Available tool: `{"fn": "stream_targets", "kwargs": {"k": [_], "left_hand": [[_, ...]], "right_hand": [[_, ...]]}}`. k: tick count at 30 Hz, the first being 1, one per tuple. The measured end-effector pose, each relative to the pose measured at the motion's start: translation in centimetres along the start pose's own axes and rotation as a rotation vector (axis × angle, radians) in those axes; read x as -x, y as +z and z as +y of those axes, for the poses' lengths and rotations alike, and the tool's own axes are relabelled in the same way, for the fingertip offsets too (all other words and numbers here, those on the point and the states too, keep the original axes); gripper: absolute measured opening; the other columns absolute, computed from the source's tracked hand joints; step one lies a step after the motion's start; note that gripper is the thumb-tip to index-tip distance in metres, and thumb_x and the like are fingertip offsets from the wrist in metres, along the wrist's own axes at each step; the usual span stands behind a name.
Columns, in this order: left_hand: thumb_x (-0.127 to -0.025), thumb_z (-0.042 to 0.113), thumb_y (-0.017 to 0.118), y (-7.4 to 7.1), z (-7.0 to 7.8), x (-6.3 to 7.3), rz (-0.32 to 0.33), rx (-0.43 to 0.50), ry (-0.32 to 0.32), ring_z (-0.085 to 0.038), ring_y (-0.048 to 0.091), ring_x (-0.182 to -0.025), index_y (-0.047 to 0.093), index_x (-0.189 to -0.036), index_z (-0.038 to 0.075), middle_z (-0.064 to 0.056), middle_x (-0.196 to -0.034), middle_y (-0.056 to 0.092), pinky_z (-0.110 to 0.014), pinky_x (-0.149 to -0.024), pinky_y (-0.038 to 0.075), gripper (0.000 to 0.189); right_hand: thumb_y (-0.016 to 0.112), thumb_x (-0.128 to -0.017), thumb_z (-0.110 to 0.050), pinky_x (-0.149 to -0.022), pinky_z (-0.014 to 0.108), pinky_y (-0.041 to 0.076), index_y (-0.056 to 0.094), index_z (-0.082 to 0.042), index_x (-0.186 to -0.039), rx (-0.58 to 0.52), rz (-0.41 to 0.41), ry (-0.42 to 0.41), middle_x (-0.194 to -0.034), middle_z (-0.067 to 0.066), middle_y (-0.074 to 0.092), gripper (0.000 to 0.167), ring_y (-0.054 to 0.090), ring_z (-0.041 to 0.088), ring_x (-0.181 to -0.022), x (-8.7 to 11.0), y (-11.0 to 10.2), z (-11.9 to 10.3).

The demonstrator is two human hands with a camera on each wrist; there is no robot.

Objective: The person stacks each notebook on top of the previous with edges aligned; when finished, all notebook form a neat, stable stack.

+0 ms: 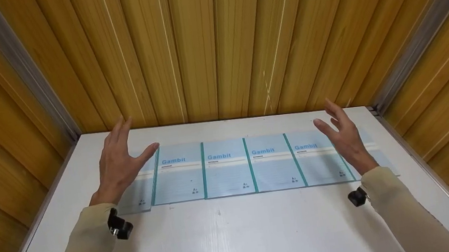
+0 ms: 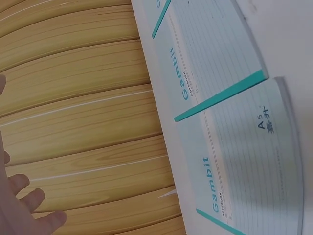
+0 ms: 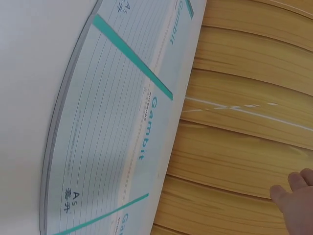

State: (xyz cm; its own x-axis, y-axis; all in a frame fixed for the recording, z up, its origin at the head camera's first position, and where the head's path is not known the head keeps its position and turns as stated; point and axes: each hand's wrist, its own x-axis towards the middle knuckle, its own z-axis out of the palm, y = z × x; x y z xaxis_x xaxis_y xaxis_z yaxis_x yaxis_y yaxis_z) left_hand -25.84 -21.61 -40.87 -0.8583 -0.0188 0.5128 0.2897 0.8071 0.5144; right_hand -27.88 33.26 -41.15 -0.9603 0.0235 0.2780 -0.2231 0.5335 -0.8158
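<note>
Several light-blue Gambit notebooks (image 1: 228, 178) with green spines lie side by side in a row across the white table. Over the leftmost notebook (image 1: 133, 195) hovers my left hand (image 1: 116, 163), its fingers spread and thumb pointing inward, holding nothing. At the other end, my right hand (image 1: 346, 137) is raised above the last notebooks, thumb and fingers apart and nothing between them; it partly hides the rightmost notebook (image 1: 381, 163). The left wrist view shows the left fingers (image 2: 51, 221) apart from the notebooks (image 2: 244, 161). The right wrist view has the right fingers (image 3: 279, 193) away from its notebooks (image 3: 107, 127).
A yellow wood-patterned wall (image 1: 216, 51) rises right behind the table (image 1: 237, 234), with similar panels at both sides. Grey metal posts (image 1: 27, 68) stand in the corners. Black wrist devices (image 1: 122, 228) are strapped at both sleeves.
</note>
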Motion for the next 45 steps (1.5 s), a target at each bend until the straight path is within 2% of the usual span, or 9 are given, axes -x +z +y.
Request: {"fn": "stream_targets", "kwargs": {"k": [7, 16, 21, 30, 37, 42, 45], "left_hand": [[-0.092, 0.047, 0.081, 0.8, 0.6, 0.6, -0.038, 0.104, -0.096, -0.043, 0.026, -0.156, 0.035, -0.166, 0.010, -0.015, -0.173, 0.025, -0.070, -0.119, 0.025, 0.094], [-0.094, 0.047, 0.080, 2.2, 0.7, 1.5, -0.067, 0.226, -0.153, -0.038, 0.022, -0.159, 0.033, -0.167, 0.013, -0.014, -0.173, 0.028, -0.066, -0.124, 0.019, 0.094], [-0.095, 0.046, 0.079, 3.1, 1.0, 2.0, -0.109, 0.281, -0.200, -0.036, 0.024, -0.158, 0.033, -0.167, 0.014, -0.012, -0.173, 0.027, -0.063, -0.124, 0.023, 0.092], [-0.096, 0.037, 0.081, 5.1, 1.7, 2.7, -0.149, 0.380, -0.215, -0.035, 0.035, -0.152, 0.037, -0.164, 0.009, -0.014, -0.170, 0.032, -0.053, -0.122, 0.033, 0.086], [-0.096, 0.035, 0.081, 6.3, 2.2, 3.2, -0.191, 0.445, -0.268, -0.033, 0.034, -0.154, 0.037, -0.165, 0.013, -0.012, -0.170, 0.034, -0.051, -0.122, 0.033, 0.084], [-0.095, 0.037, 0.082, 7.4, 2.6, 3.6, -0.232, 0.472, -0.303, -0.032, 0.039, -0.152, 0.038, -0.165, 0.015, -0.011, -0.169, 0.035, -0.050, -0.120, 0.036, 0.086], [-0.094, 0.038, 0.083, 7.8, 2.8, 3.8, -0.243, 0.483, -0.295, -0.032, 0.042, -0.150, 0.039, -0.164, 0.014, -0.012, -0.168, 0.038, -0.051, -0.119, 0.039, 0.086]], "right_hand": [[0.068, -0.105, -0.042, -0.123, 0.054, 0.029, 0.022, -0.012, -0.170, -0.080, -0.014, -0.006, -0.172, 0.011, 0.028, 0.084, 0.031, 0.032, -0.156, 0.2, 1.5, 0.1], [0.071, -0.105, -0.024, -0.121, 0.050, 0.034, 0.032, -0.006, -0.165, -0.183, -0.047, -0.078, -0.165, 0.015, 0.041, 0.075, 0.043, 0.030, -0.149, 0.7, 3.6, 0.0], [0.072, -0.104, -0.020, -0.119, 0.048, 0.039, 0.034, -0.007, -0.165, -0.194, -0.075, -0.074, -0.162, 0.014, 0.046, 0.073, 0.048, 0.030, -0.146, 0.8, 4.9, -0.3], [0.074, -0.103, -0.019, -0.116, 0.041, 0.043, 0.039, -0.009, -0.162, -0.211, -0.153, -0.047, -0.156, 0.011, 0.052, 0.070, 0.052, 0.028, -0.142, 1.3, 7.3, -0.6], [0.075, -0.102, -0.025, -0.115, 0.045, 0.044, 0.042, -0.010, -0.161, -0.204, -0.194, -0.019, -0.156, 0.012, 0.053, 0.070, 0.053, 0.028, -0.142, 1.4, 9.3, -0.7], [0.077, -0.101, -0.026, -0.114, 0.045, 0.045, 0.043, -0.009, -0.160, -0.197, -0.227, -0.001, -0.156, 0.012, 0.054, 0.071, 0.053, 0.028, -0.141, 1.7, 10.4, -0.5], [0.078, -0.100, -0.026, -0.112, 0.045, 0.047, 0.044, -0.008, -0.159, -0.195, -0.247, -0.008, -0.154, 0.014, 0.055, 0.071, 0.054, 0.029, -0.140, 1.8, 11.0, -0.4]]}}
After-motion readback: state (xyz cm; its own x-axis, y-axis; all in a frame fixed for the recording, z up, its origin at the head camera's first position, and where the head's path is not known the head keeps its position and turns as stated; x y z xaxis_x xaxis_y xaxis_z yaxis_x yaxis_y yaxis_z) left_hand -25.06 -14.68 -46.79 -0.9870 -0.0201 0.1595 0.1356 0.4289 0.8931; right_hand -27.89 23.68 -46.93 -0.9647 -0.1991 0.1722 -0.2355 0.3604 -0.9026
